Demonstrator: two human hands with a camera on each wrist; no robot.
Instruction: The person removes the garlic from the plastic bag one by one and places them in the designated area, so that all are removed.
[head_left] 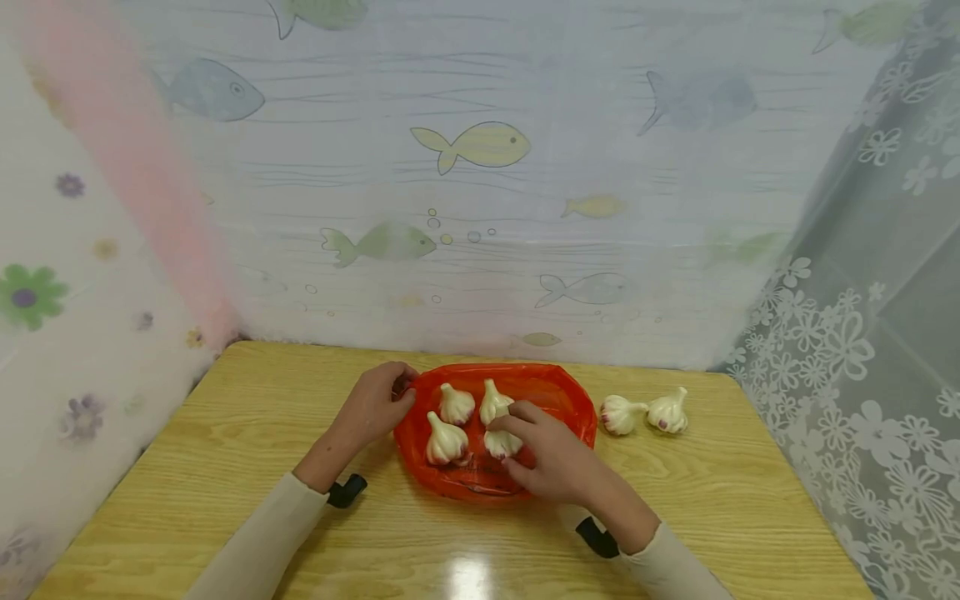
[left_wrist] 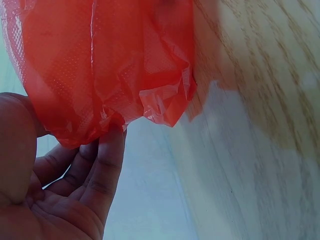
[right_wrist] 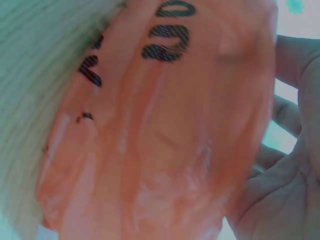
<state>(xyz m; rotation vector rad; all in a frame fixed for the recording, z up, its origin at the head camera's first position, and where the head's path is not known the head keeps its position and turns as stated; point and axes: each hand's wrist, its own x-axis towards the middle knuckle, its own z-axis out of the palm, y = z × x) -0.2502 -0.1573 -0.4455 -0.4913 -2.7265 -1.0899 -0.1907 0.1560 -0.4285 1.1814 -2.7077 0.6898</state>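
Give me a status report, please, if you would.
Left grip holding red plastic bag; right grip over whitish round garlic bulb inside, hold unclear; three more bulbs inside, two on wood-grain table; nothing visibly blocking.

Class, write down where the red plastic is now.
In the head view, the red plastic is on the table, left of two garlic bulbs, with the left hand at its left edge and the right hand over its right part.

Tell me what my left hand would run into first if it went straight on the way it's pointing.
The left rim of the red plastic bag, which your left hand is touching. Past that, possibly the back-left garlic bulb, but depth and the exact line are unclear.
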